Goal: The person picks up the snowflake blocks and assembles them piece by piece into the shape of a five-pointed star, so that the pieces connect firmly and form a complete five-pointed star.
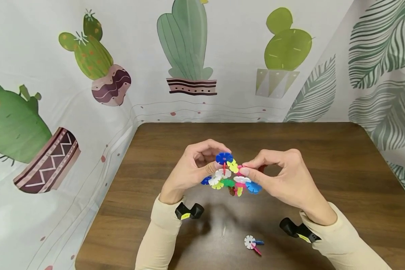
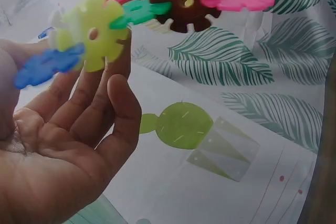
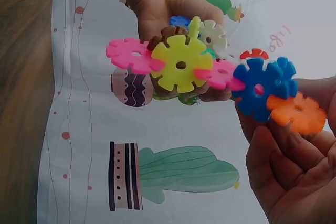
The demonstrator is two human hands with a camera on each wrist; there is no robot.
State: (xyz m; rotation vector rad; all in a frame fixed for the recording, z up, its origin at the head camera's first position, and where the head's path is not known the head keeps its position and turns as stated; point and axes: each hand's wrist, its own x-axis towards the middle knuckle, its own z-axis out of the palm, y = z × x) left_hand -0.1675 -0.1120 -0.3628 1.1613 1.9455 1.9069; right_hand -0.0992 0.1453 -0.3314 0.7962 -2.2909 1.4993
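Observation:
Both hands hold up a cluster of interlocked flower-shaped plastic discs above the table. My left hand (image 1: 197,167) grips its left side by thumb and fingers, near a dark blue disc (image 1: 224,158). My right hand (image 1: 283,174) pinches the right side, by a pink piece mostly covered by the fingertips. White, green (image 1: 227,182) and light blue (image 1: 253,187) discs hang between the hands. A brown disc (image 2: 186,1) and a yellow disc (image 2: 94,34) show in the left wrist view. In the right wrist view, an orange disc (image 3: 298,114) lies against the right fingers.
On the brown wooden table (image 1: 128,210), near the front edge, lies a small joined piece: a white disc (image 1: 249,242) with a blue disc (image 1: 258,242) and a pink disc (image 1: 257,250) slotted in. A cactus-print cloth (image 1: 236,48) hangs behind and at the sides.

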